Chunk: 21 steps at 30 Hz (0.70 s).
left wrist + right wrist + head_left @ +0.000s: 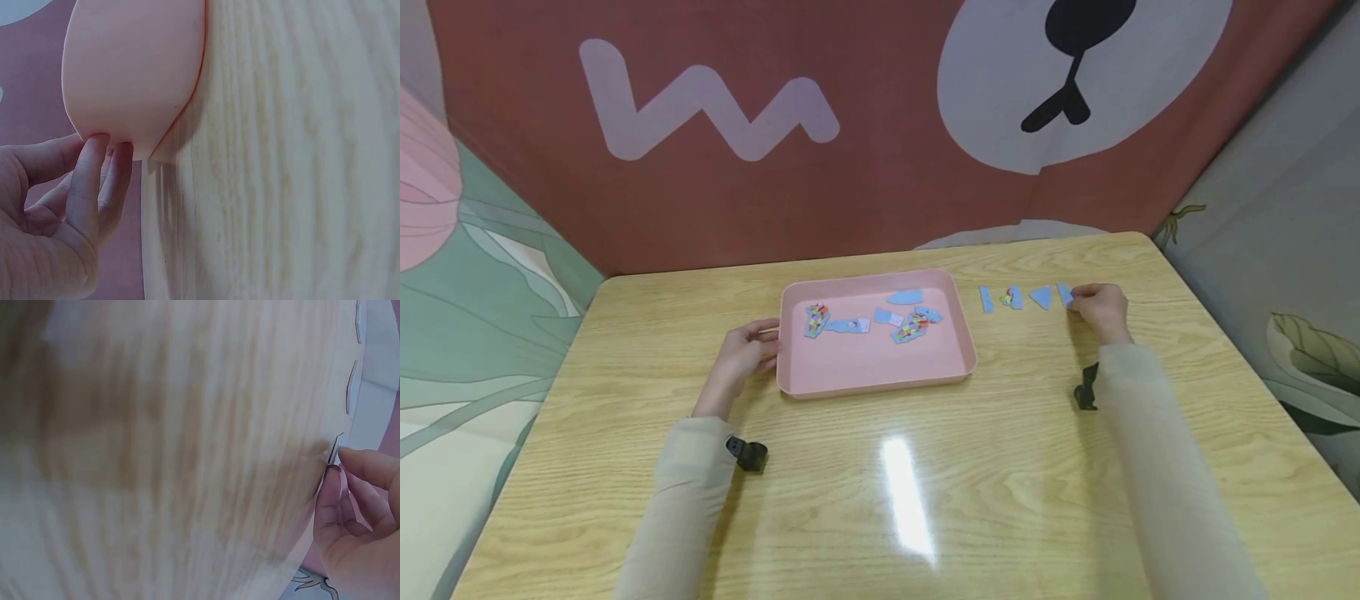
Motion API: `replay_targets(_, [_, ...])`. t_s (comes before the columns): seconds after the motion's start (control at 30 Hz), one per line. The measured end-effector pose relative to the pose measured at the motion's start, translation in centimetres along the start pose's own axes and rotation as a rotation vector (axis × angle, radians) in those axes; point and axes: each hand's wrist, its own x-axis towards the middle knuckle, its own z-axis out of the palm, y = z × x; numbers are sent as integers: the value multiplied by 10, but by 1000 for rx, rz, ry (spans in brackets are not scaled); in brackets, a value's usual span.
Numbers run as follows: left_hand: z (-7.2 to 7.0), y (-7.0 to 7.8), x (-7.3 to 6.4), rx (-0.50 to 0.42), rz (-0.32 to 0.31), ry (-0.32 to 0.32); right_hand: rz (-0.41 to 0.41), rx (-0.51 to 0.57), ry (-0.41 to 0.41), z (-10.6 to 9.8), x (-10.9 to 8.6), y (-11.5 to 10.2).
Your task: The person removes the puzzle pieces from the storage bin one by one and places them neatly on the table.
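A pink tray [880,367] lies on the table, and my left hand [741,354] touches its left wall with extended fingers. In the left wrist view, the fingertips [95,142] rest against the tray's outer side, near the rim. My right hand [1101,310] pinches a small blue puzzle piece [1063,293] between thumb and fingers at the right end of a row. The right wrist view shows that puzzle piece [334,450] edge-on, low at the tabletop. Left of it in the row lie a blue triangular piece [1041,297], a patterned piece [1015,297] and a narrow blue piece [986,300].
Inside the tray are several more pieces, including a plain blue one [905,297] and colourful ones [817,320]. The wooden table [820,500] meets a red printed backdrop [880,192] at its far edge. A light reflection crosses the tabletop in front.
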Motion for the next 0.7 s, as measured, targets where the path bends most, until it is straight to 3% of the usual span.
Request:
replay_targets(0.2, [0, 1, 0, 4, -6, 2, -14, 20, 4, -1, 0, -7])
replay_targets(0.37, [1, 2, -1, 1, -8, 0, -26, 112, -92, 0, 0, -21])
replay_targets(0.6, [1, 2, -1, 2, -5, 2, -145, 56, -212, 14, -9, -56])
replay_targets(0.7, [1, 2, -1, 6, -1, -2, -192, 79, -257, 23, -16, -75])
